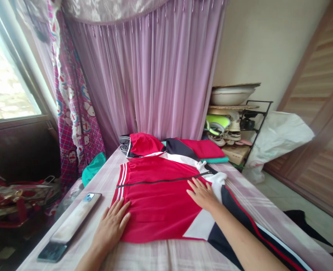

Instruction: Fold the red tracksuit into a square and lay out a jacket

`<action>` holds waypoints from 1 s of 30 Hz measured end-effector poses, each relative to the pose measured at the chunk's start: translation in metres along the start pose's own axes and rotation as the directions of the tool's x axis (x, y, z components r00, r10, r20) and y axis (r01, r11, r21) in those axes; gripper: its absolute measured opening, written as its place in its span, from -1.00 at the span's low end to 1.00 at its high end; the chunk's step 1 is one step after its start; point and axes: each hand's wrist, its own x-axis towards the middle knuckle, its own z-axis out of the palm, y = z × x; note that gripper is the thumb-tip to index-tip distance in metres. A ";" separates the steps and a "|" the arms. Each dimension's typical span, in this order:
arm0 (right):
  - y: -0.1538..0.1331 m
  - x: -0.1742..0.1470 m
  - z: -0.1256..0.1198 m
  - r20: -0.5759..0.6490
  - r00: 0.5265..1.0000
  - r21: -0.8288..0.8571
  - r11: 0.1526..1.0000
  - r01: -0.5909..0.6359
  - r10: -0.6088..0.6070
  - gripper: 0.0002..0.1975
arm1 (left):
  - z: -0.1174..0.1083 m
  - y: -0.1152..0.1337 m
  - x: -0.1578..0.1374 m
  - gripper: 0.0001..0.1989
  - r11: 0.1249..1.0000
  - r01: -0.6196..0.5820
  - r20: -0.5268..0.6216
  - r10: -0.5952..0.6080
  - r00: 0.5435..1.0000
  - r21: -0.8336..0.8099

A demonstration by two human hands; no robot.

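A red, white and navy zip-up track jacket [161, 203] lies spread flat on a plaid-covered surface [155, 258], its dark zipper running across it and its striped hem to the left. My left hand [112, 222] rests open on the jacket's lower left edge, by the white hem stripes. Flat on the red chest, near the white collar, is my right hand [202, 194], with its fingers spread. One navy sleeve with red and white stripes stretches toward the lower right, partly behind my right forearm. Neither hand grips anything.
Folded red and navy clothes [203, 148] are stacked at the far edge. A phone [77, 216] lies left, with a dark flat object [52, 252] beside it. Purple curtains [166, 75] hang behind. A shoe rack [257, 131] and white bag [279, 139] stand right.
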 end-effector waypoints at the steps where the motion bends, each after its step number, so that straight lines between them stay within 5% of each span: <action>1: 0.013 0.000 0.000 -0.014 0.999 -0.030 0.999 -0.039 0.039 -0.38 | -0.002 0.000 0.000 -0.51 1.000 0.014 0.011 -0.014 1.000 -0.002; 6: 0.037 -0.001 0.008 -0.074 0.993 -0.102 0.990 -0.098 0.091 -0.39 | -0.023 0.014 0.019 -0.54 0.994 0.110 0.041 -0.111 0.993 0.014; 12: 0.033 0.000 0.010 -0.104 0.990 -0.091 0.991 -0.103 0.093 -0.40 | -0.034 0.060 0.060 -0.52 0.994 0.042 -0.150 -0.026 0.988 0.102; 15: 0.033 -0.001 0.008 -0.115 0.989 -0.063 0.993 -0.098 0.090 -0.41 | -0.025 0.069 0.066 -0.44 0.987 0.063 -0.063 -0.054 0.997 0.146; 20: 0.034 -0.001 0.008 -0.107 0.989 -0.067 0.992 -0.111 0.104 -0.42 | -0.013 0.056 0.064 -0.42 0.989 0.084 0.084 -0.095 0.992 0.124; 30: 0.029 -0.005 0.005 -0.164 0.983 -0.048 0.994 -0.094 0.085 -0.42 | 0.031 -0.014 0.057 -0.47 0.992 -0.063 -0.186 0.082 0.979 0.106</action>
